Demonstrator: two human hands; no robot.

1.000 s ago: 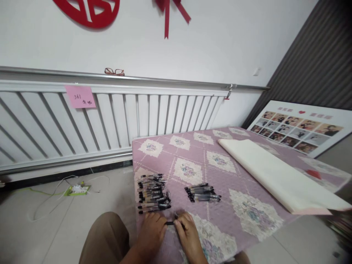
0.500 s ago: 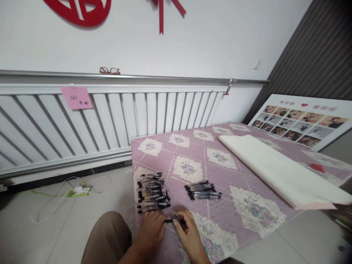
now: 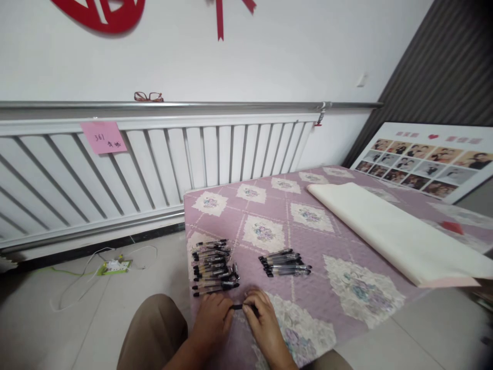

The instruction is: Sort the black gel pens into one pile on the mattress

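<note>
On the far left, one pink note (image 3: 103,137) is stuck to the white radiator (image 3: 162,159), and one pair of red glasses (image 3: 148,96) lies on the rail above it. On the floor below, near the left, one small green and white device (image 3: 113,266) sits among loose cables.

The table (image 3: 346,236) carries a pink quilted cover with pale flower squares. Along its near left edge lies the larger pile of pens (image 3: 213,266), black-capped with clear barrels; they overlap too much for an exact count, but there are well over ten. To the right of it, well apart, sits the smaller group of pens (image 3: 285,262), about six, laid side by side with their tips pointing right.

At the near edge, just in front of the larger pile, the left hand (image 3: 211,321) and the right hand (image 3: 263,327) meet over one black pen (image 3: 243,307). Each hand is closed to a narrow pinch on one end of it, the left on the left end and the right on the right end, so that the pen lies level between the fingertips, just above the cover. One knee in brown cloth shows at the near left.

Further right, one long cream roll (image 3: 396,239) lies slantwise across the table, and one small red thing (image 3: 453,227) lies beyond it. At the far right one photo board (image 3: 427,159) leans against the dark wall.
</note>
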